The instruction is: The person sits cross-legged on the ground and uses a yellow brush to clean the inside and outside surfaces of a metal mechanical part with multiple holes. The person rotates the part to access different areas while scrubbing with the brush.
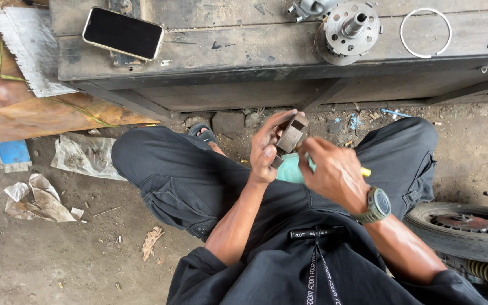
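A dark wooden counter is seen across the top of the view, above a dirt floor. A tyre is noted at the lower right. On the counter, a phone is laid face up at the left, a round metal flange with a shaft is set near the middle, and a thin wire ring is placed just beside it. Crumpled paper is scattered on the floor at the left. Over the lap, a small brown metal block is pinched in the grip of the left hand. The right hand is closed around a pale green cloth, touching the block's underside.
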